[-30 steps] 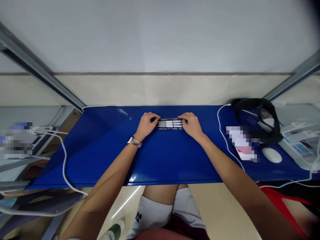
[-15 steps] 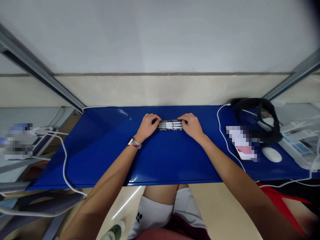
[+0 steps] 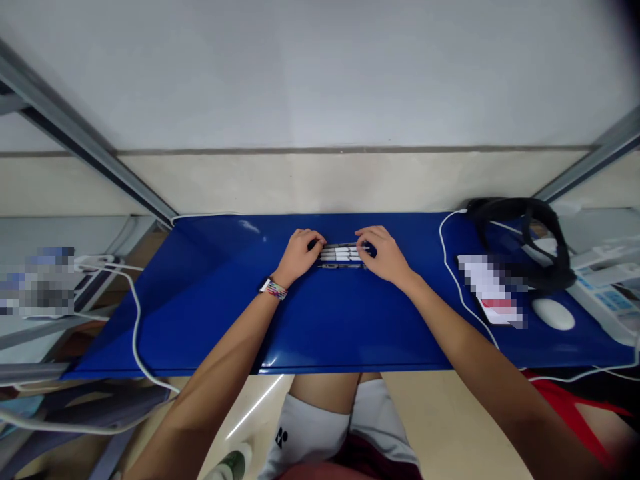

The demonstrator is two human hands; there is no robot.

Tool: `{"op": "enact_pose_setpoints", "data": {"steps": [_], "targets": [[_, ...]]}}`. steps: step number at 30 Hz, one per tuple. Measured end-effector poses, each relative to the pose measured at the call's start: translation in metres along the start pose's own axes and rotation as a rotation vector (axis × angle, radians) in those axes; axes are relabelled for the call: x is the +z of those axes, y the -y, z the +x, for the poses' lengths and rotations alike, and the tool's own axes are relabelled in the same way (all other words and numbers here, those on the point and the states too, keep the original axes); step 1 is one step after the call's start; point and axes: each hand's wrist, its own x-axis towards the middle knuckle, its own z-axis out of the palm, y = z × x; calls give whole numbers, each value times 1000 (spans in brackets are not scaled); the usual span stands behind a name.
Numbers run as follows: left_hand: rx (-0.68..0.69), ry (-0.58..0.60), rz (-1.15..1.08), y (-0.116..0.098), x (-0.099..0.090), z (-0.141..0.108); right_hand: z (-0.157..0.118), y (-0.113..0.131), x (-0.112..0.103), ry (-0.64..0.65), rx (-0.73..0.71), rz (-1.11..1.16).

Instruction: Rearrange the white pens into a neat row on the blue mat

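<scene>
Several slim pens (image 3: 344,254), white in the middle and darker toward the ends, lie side by side across the blue table. My left hand (image 3: 300,255) is closed at their left ends, thumb and fingers curled around them. At the right ends my right hand (image 3: 384,255) pinches with thumb and forefinger. A dark pen (image 3: 342,266) lies slightly apart on the near side of the row. The fingers hide the tips of the pens. On my left wrist is a watch with a multicoloured band (image 3: 274,288).
To the right on the blue table (image 3: 210,313) are a phone (image 3: 493,293), a white mouse (image 3: 553,314), a black headband-like strap (image 3: 550,220) and a white cable (image 3: 453,267). Grey metal posts rise at both back corners, before a pale wall (image 3: 320,80). Another person's red garment (image 3: 575,407) shows at lower right.
A dark pen on the near side now lies apart from the row, with a blue gap between. My hands remain at the two ends. The view has shifted slightly.
</scene>
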Motion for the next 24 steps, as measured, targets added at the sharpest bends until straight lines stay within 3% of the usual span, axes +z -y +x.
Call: {"op": "enact_pose_setpoints", "data": {"steps": [3,7,17,24], "targets": [[-3,0,21,0,-1,-1,0,11,-1,144,-195,38],[-32,8,50,-2,-3,-2,-2,19,3,235,-306,-24],[-41,-45,14,0,-2,-4,-4,17,-2,261,-301,-124],[33,-142,-96,-9,-7,-9,4,19,-8,182,-301,22]]}}
